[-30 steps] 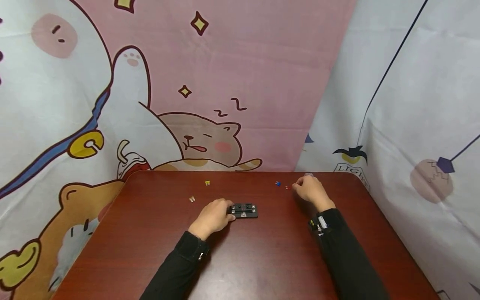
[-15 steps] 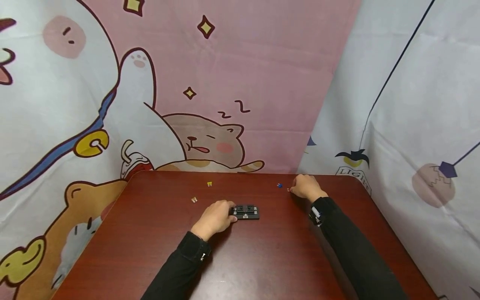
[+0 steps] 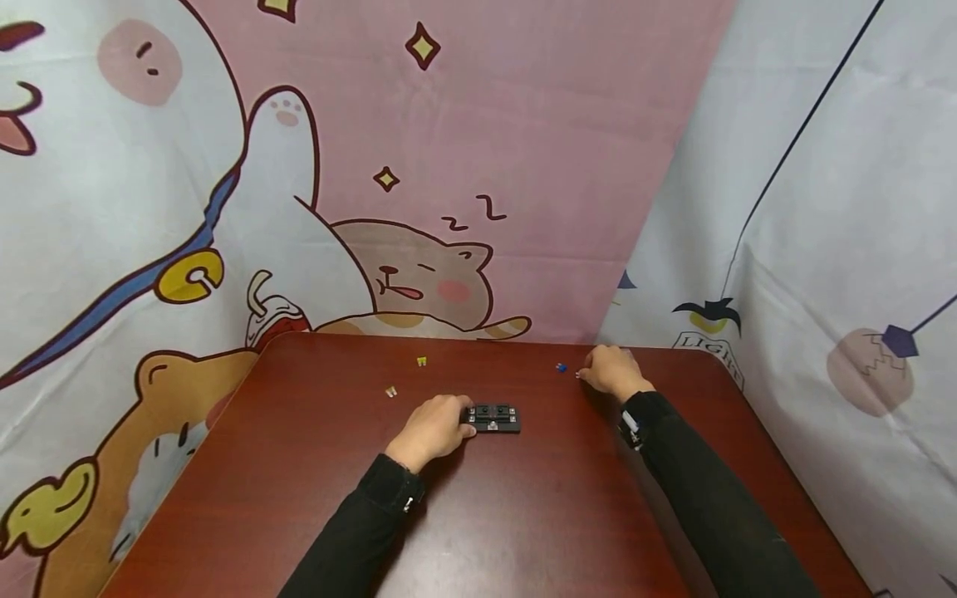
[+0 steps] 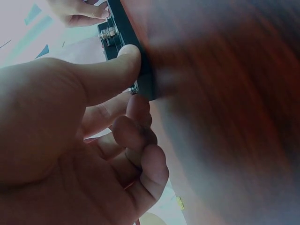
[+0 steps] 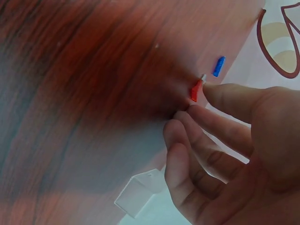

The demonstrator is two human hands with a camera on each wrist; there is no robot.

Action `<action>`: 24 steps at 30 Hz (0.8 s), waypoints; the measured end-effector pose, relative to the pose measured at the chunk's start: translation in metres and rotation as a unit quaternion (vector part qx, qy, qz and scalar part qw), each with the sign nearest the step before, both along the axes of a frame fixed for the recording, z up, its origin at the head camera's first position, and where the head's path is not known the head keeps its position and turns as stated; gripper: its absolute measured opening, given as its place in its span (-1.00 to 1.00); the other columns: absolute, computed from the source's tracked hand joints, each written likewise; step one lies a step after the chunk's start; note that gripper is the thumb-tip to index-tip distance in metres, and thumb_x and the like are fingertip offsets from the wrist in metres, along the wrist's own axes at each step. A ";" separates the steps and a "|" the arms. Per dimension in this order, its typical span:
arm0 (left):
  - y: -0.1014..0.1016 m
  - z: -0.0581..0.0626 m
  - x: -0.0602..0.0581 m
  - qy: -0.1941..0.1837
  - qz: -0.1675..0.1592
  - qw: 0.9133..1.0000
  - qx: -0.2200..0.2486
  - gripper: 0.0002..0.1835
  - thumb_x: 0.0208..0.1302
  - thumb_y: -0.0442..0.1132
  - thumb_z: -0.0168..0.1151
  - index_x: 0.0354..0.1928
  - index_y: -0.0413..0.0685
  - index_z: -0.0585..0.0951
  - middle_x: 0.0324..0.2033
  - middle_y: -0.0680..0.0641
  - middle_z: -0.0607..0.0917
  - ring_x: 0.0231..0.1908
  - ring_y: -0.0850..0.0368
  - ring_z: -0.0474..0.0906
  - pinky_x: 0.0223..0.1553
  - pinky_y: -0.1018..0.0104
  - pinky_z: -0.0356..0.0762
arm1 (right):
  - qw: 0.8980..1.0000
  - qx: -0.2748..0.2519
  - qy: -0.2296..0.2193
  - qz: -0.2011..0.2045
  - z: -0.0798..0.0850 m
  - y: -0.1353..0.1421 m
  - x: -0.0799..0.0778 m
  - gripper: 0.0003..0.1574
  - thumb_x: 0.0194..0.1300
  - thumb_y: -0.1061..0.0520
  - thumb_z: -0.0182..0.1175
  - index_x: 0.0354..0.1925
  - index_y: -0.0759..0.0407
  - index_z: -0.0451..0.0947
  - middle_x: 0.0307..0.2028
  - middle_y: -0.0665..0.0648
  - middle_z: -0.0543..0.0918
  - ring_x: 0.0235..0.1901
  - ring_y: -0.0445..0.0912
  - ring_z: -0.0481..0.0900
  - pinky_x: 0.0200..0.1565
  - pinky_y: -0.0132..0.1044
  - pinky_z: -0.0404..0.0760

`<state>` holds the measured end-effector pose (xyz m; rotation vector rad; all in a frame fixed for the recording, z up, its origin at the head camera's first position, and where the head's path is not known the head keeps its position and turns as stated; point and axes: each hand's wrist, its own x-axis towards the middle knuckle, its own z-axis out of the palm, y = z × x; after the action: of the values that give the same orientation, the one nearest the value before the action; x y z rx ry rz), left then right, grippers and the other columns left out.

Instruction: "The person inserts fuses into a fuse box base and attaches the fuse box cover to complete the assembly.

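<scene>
My left hand (image 3: 434, 428) holds the left end of a small black terminal block (image 3: 497, 419) with metal screws on top. In the left wrist view, the thumb lies along the block's side, with the other fingers curled beneath. Far right on the table, my right hand (image 3: 615, 371) has its thumb and index fingertips around a red blade fuse (image 5: 194, 92) with a silvery end. Just beyond it lies a blue fuse (image 5: 219, 66). A clear plastic cover (image 5: 139, 192) stands beside the right fingers, hidden behind the hand in the head view.
Two more small fuses lie left of the block, one yellow (image 3: 422, 361) and one pale (image 3: 391, 391). The reddish-brown table (image 3: 508, 507) ends at its back edge against a printed cartoon cloth (image 3: 561, 166).
My right hand has shifted slightly left and closed in on the red fuse, covering most of it in the head view. The left hand stays on the block. The head view has shifted slightly.
</scene>
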<state>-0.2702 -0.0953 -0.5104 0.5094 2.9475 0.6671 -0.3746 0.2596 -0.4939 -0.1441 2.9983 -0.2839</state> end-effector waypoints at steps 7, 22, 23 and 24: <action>-0.001 -0.002 -0.001 -0.009 0.001 1.000 0.001 -0.57 0.40 -0.10 0.58 0.24 0.00 0.74 0.04 -0.12 0.83 -0.11 0.04 0.68 0.02 -0.06 0.69 | 1.000 0.023 0.008 0.002 0.000 -0.004 -0.002 -0.64 0.55 -0.01 0.37 0.09 0.21 0.83 0.09 0.32 0.83 0.13 0.30 0.75 0.29 0.27 0.61; -0.001 -0.002 -0.002 -0.016 0.006 1.000 0.002 -0.56 0.43 -0.09 0.56 0.28 0.02 0.73 0.05 -0.12 0.82 -0.10 0.03 0.67 0.04 -0.06 0.67 | 0.998 0.038 0.003 -0.048 -0.001 -0.009 -0.006 -0.60 0.52 -0.03 0.39 -0.11 0.34 0.73 -0.09 0.39 0.78 -0.09 0.27 0.75 -0.02 0.26 0.75; -0.001 -0.002 -0.002 -0.016 0.005 1.000 0.001 -0.55 0.43 -0.09 0.56 0.28 0.02 0.72 0.06 -0.12 0.82 -0.09 0.03 0.67 0.05 -0.06 0.67 | 0.998 0.040 0.004 -0.050 -0.001 -0.010 -0.005 -0.58 0.52 -0.04 0.39 -0.08 0.35 0.73 -0.08 0.40 0.79 -0.10 0.27 0.75 -0.05 0.27 0.76; -0.001 -0.002 -0.002 -0.016 0.006 1.000 0.000 -0.55 0.43 -0.09 0.56 0.28 0.02 0.72 0.07 -0.12 0.82 -0.08 0.03 0.67 0.06 -0.07 0.67 | 0.998 0.042 0.004 -0.053 0.000 -0.011 -0.005 -0.56 0.51 -0.05 0.39 -0.06 0.36 0.73 -0.08 0.41 0.79 -0.12 0.25 0.76 -0.09 0.27 0.77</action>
<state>-0.2722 -0.0964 -0.5123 0.4779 2.9228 0.6711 -0.3797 0.2489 -0.4941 0.0228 3.0251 -0.1680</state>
